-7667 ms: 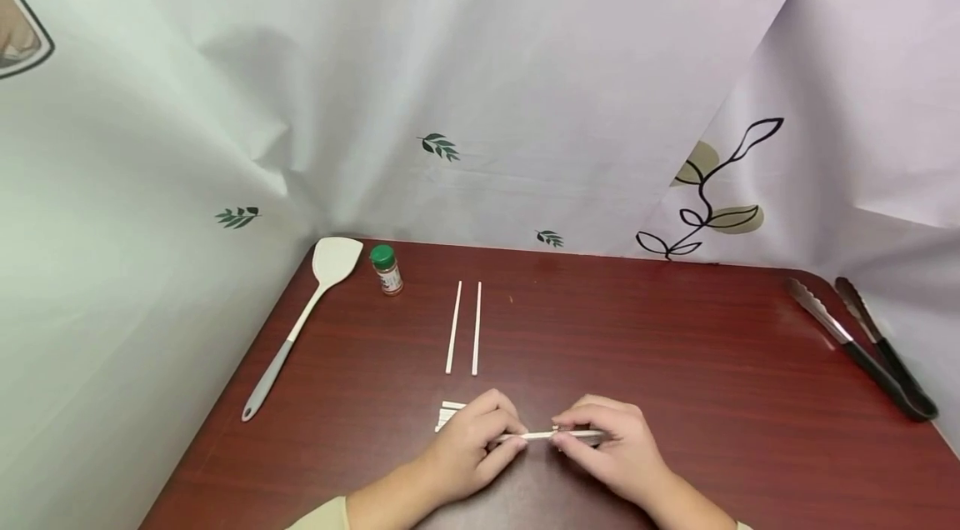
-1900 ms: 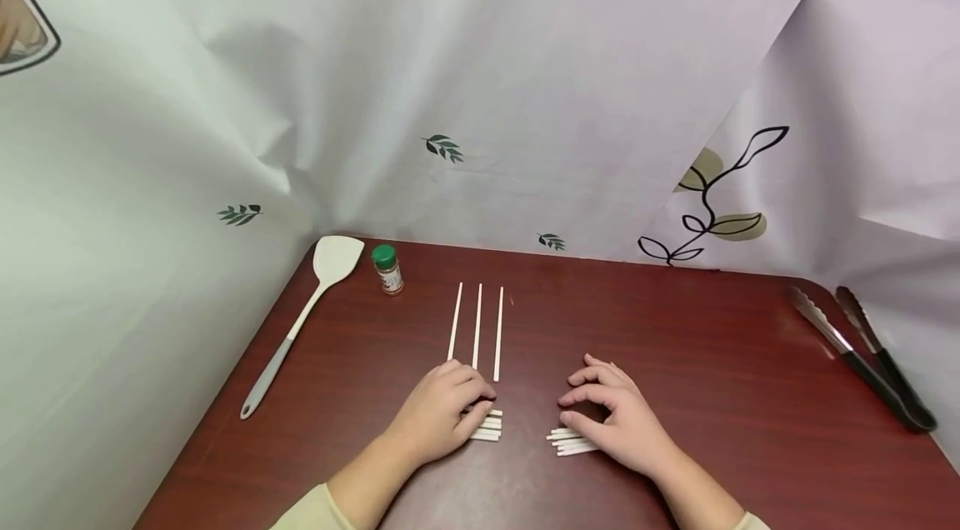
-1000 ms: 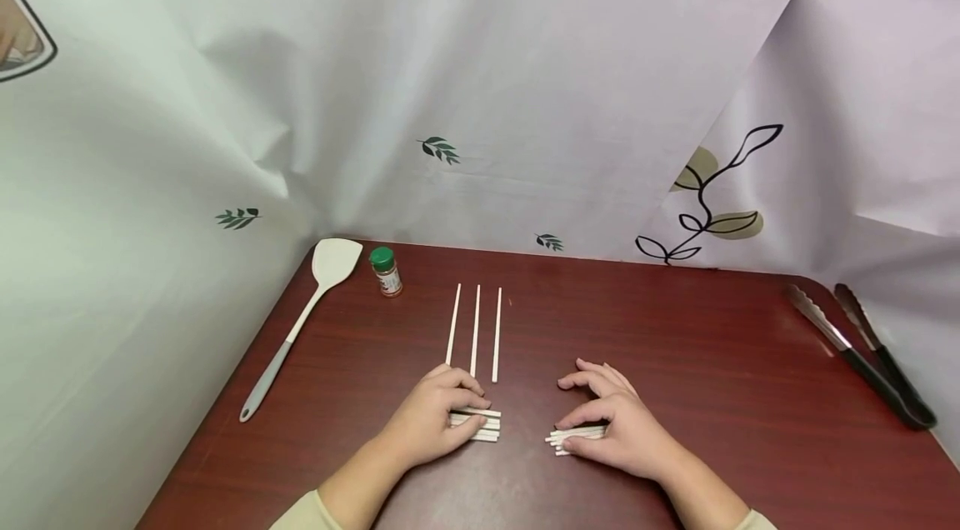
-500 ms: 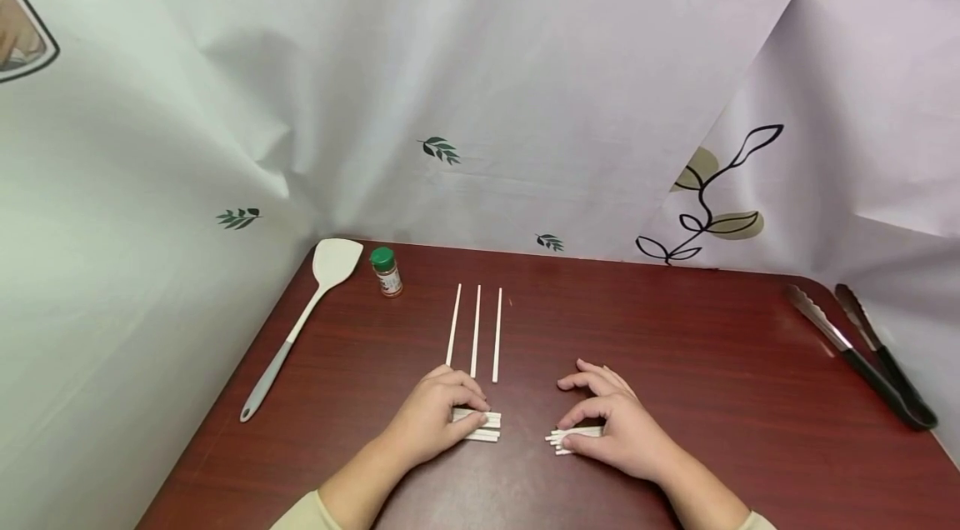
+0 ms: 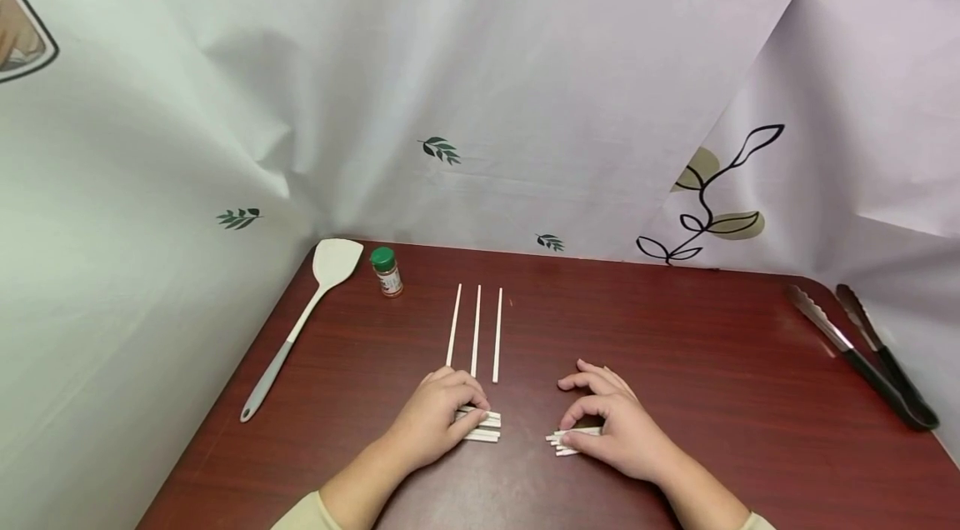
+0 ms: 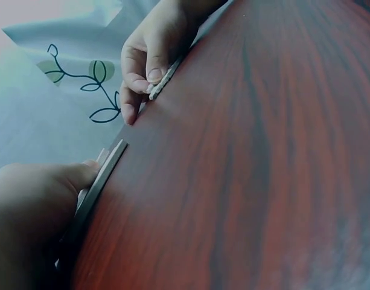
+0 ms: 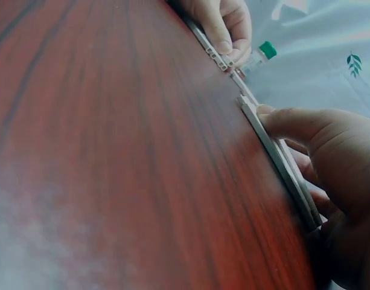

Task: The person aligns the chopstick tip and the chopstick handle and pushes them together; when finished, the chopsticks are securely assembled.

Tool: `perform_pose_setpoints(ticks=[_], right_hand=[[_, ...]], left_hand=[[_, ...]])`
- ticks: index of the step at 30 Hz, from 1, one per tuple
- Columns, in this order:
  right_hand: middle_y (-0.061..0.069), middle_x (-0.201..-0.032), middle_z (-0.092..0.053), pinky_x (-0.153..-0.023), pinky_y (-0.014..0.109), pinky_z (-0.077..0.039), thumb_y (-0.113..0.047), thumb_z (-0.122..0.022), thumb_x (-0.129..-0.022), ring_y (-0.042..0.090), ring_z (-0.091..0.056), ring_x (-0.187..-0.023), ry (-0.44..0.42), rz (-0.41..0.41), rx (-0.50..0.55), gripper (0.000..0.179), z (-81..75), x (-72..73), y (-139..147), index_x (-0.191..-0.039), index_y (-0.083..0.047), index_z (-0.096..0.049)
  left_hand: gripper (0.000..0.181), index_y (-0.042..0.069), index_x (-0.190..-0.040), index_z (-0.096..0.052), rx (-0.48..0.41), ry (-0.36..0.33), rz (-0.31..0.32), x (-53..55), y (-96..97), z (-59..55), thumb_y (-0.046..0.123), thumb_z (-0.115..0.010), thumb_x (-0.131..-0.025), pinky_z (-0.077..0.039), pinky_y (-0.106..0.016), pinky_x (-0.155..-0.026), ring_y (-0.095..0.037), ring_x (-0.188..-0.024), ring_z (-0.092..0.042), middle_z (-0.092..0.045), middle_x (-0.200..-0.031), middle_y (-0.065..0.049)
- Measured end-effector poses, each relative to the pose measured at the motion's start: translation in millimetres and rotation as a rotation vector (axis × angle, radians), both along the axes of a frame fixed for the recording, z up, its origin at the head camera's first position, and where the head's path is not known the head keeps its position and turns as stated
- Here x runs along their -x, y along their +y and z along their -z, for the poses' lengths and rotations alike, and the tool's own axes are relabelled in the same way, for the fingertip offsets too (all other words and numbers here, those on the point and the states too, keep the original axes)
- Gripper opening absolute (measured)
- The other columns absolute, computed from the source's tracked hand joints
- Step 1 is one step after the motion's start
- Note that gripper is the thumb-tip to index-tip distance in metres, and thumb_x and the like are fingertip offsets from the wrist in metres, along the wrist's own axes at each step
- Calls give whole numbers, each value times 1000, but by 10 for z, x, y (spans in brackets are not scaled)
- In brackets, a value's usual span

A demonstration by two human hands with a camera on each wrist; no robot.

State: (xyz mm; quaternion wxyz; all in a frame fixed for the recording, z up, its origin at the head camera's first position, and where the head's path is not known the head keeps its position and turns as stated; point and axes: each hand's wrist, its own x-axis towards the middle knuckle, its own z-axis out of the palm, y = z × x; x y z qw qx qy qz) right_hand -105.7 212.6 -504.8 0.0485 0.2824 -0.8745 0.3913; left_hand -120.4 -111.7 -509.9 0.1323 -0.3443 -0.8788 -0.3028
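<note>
White chopsticks lie on the dark red table in two small bunches and a row. My left hand (image 5: pixel 435 417) pinches part of the left bunch (image 5: pixel 489 420) between thumb and forefinger; a small gap parts these from the sticks nearer me. My right hand (image 5: pixel 626 434) has its thumb and forefinger closed around the right bunch (image 5: pixel 555 438), while its other fingers spread away. In the right wrist view, the right thumb presses along the side of the right bunch (image 7: pixel 269 142). Beyond my left hand, three chopsticks (image 5: pixel 476 330) lie side by side, pointing away; my fingers hide some near ends.
A white spatula (image 5: pixel 322 284) with a grey handle lies along the left edge. Next to its head stands a spice jar (image 5: pixel 387 272) with a green lid. Metal tongs (image 5: pixel 862 347) lie at the far right. Printed cloth (image 5: pixel 525 97) hangs behind the table (image 5: pixel 675 330).
Earlier, both hands held a chopstick between them and two lay in the row; now three do. Lately the left bunch's far sticks have drawn together, and my right forefinger has come down to the right bunch.
</note>
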Motion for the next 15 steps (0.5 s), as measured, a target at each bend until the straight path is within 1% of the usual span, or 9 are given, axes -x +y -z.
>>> perform_pose_setpoints(ticks=[5,7,9,12,13,15], right_hand=[[-8,-130,-68,-117,61,-20,-20,-94,-77,46,-46,-145,24,7,-12,37,7,-1,-7,-83,-47,-69],[-8,-129,-68,-116,63,-20,-20,-94,-78,46,-47,-144,42,6,-14,36,12,0,-11,-84,-46,-69],[-8,-127,-69,-115,66,-21,-19,-92,-80,45,-50,-141,68,1,-11,36,19,3,-19,-86,-44,-69],[-11,-121,-71,-113,69,-23,-18,-89,-86,42,-55,-137,107,-4,12,32,29,7,-36,-90,-41,-67],[-13,-117,-71,-113,67,-24,-18,-87,-88,39,-57,-134,127,-9,26,28,33,10,-43,-92,-38,-68],[-16,-108,-70,-111,53,-32,-20,-84,-93,27,-65,-121,187,-15,59,20,42,20,-59,-94,-33,-69]], left_hand=[[10,25,-90,-73,20,4,-9,-2,5,3,21,-83,-91,-49,-41,-90,-8,-96,-59,-68,-100,16],[10,24,-90,-73,21,9,-7,1,9,5,22,-83,-92,-49,-40,-90,-8,-96,-60,-68,-100,16],[9,24,-91,-73,17,12,-4,2,13,5,22,-82,-92,-49,-40,-89,-8,-96,-60,-68,-100,15],[9,23,-92,-72,2,24,-1,2,19,5,22,-81,-93,-49,-39,-89,-9,-98,-60,-67,-101,15],[9,23,-92,-72,-7,29,2,2,21,5,21,-81,-93,-49,-39,-90,-9,-99,-60,-67,-102,15],[9,22,-93,-71,-33,45,17,4,25,3,20,-80,-94,-49,-40,-91,-10,-101,-60,-67,-103,13]])
